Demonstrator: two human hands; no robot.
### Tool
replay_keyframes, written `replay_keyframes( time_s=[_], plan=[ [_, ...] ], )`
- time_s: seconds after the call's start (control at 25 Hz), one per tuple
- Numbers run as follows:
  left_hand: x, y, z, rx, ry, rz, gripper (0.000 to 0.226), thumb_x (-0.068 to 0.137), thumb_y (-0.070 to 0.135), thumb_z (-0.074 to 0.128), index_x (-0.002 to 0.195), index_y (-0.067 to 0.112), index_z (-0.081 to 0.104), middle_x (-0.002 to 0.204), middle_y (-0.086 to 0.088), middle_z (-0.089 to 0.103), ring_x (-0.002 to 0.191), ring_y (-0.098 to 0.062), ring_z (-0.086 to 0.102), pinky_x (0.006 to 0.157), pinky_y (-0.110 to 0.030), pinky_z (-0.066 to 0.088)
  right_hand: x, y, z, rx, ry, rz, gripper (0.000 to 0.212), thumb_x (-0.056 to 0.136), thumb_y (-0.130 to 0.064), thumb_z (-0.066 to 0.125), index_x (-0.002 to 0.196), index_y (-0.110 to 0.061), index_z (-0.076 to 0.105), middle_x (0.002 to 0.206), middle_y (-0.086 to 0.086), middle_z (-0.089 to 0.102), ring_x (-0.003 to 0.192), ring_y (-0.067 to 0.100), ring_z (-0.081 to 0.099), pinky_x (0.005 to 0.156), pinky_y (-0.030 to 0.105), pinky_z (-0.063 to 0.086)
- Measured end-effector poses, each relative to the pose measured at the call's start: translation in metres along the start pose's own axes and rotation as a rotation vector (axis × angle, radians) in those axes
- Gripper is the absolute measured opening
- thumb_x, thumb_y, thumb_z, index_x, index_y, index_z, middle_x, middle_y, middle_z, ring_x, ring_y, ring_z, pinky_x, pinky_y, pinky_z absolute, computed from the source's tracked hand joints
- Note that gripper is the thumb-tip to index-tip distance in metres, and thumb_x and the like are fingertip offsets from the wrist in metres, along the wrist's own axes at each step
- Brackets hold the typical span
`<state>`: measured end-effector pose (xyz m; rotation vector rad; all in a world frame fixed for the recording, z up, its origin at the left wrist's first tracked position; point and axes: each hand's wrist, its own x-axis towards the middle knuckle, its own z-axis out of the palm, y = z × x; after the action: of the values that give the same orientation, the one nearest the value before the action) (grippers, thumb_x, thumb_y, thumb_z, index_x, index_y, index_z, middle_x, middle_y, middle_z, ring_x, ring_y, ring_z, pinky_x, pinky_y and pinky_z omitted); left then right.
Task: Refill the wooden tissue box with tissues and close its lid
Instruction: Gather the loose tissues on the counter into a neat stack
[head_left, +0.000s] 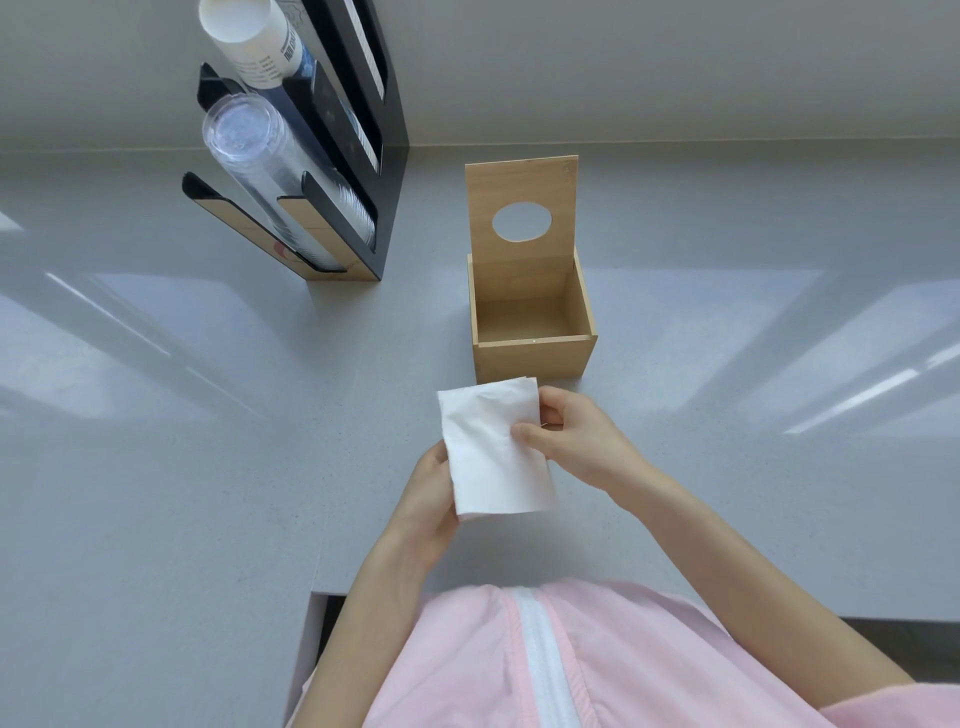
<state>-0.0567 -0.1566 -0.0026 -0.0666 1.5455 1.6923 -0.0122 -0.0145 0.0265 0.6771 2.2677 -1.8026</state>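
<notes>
A square wooden tissue box (533, 358) stands on the grey counter, its inside bare. Its lid (522, 260), with a round hole in it, stands upright at the box's back edge. Just in front of the box I hold a white folded stack of tissues (493, 457) above the counter. My left hand (428, 499) grips the stack from below at its left side. My right hand (571, 436) pinches its right edge, thumb on top.
A black cup dispenser (332, 171) stands at the back left, holding a sleeve of clear plastic cups (275, 166) and a sleeve of white paper cups (254, 41). The grey counter (156, 415) spreads to both sides; its front edge lies near my pink top.
</notes>
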Motion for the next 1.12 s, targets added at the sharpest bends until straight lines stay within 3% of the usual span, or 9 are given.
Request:
replay_keyframes(
  time_s=[0.12, 0.36, 0.48, 0.68, 0.84, 1.0, 1.12],
  plan=[
    [0.0, 0.0, 0.0, -0.02, -0.04, -0.023, 0.021, 0.094, 0.018, 0.047, 0.097, 0.015, 0.068, 0.083, 0.003, 0.075, 0.072, -0.008, 0.071, 0.058, -0.019, 0.055, 0.002, 0.008, 0.002, -0.08, 0.089, 0.041, 0.017, 0.085, -0.012, 0.057, 0.101, -0.012, 0.062, 0.095, 0.001, 0.066, 0.09, 0.02, 0.062, 0.078, 0.029, 0.05],
    [0.004, 0.0, 0.001, -0.18, -0.067, -0.087, 0.045, 0.098, 0.04, 0.029, 0.118, 0.016, 0.061, 0.111, -0.006, 0.07, 0.096, -0.016, 0.067, 0.081, -0.029, 0.053, 0.003, 0.01, -0.001, -0.133, 0.111, 0.063, 0.016, 0.084, -0.014, 0.058, 0.099, -0.011, 0.063, 0.093, 0.0, 0.066, 0.083, 0.015, 0.059, 0.067, 0.021, 0.046],
    [0.004, 0.001, 0.0, -0.195, -0.099, -0.089, 0.048, 0.098, 0.043, 0.025, 0.118, 0.017, 0.06, 0.107, -0.004, 0.071, 0.094, -0.014, 0.069, 0.076, -0.026, 0.055, 0.004, 0.01, 0.001, -0.128, 0.133, 0.05, 0.017, 0.084, -0.013, 0.059, 0.1, -0.008, 0.063, 0.091, 0.001, 0.066, 0.08, 0.015, 0.058, 0.064, 0.02, 0.045],
    [0.004, -0.004, 0.0, -0.034, -0.047, -0.067, 0.029, 0.095, 0.019, 0.044, 0.118, 0.006, 0.059, 0.101, -0.006, 0.071, 0.083, -0.013, 0.07, 0.071, -0.023, 0.056, 0.005, 0.012, 0.004, -0.155, 0.144, 0.031, 0.019, 0.084, -0.014, 0.059, 0.101, -0.007, 0.062, 0.089, 0.0, 0.065, 0.08, 0.016, 0.059, 0.064, 0.021, 0.047],
    [0.004, -0.005, 0.001, -0.031, -0.012, -0.037, 0.021, 0.096, 0.013, 0.043, 0.104, 0.013, 0.063, 0.084, 0.004, 0.075, 0.074, -0.007, 0.071, 0.065, -0.02, 0.057, 0.006, 0.013, 0.003, -0.155, 0.165, 0.035, 0.023, 0.085, -0.019, 0.06, 0.107, -0.012, 0.058, 0.089, -0.006, 0.059, 0.082, 0.012, 0.056, 0.061, 0.013, 0.042],
    [0.004, 0.0, 0.002, -0.157, 0.046, 0.011, 0.02, 0.095, 0.012, 0.043, 0.099, 0.014, 0.062, 0.082, 0.004, 0.075, 0.071, -0.007, 0.072, 0.064, -0.019, 0.057, -0.001, 0.02, 0.002, 0.01, 0.195, 0.138, 0.053, 0.086, -0.032, 0.06, 0.133, -0.02, 0.038, 0.12, -0.001, 0.049, 0.099, 0.012, 0.052, 0.079, 0.022, 0.04],
    [0.003, 0.005, 0.006, -0.244, 0.06, 0.076, 0.021, 0.096, 0.014, 0.041, 0.104, 0.013, 0.06, 0.087, 0.002, 0.075, 0.075, -0.01, 0.072, 0.068, -0.022, 0.058, -0.006, 0.029, 0.007, 0.213, 0.075, 0.275, 0.068, 0.084, -0.04, 0.062, 0.139, -0.02, 0.029, 0.129, 0.0, 0.048, 0.112, 0.016, 0.053, 0.097, 0.031, 0.044]
  ],
)
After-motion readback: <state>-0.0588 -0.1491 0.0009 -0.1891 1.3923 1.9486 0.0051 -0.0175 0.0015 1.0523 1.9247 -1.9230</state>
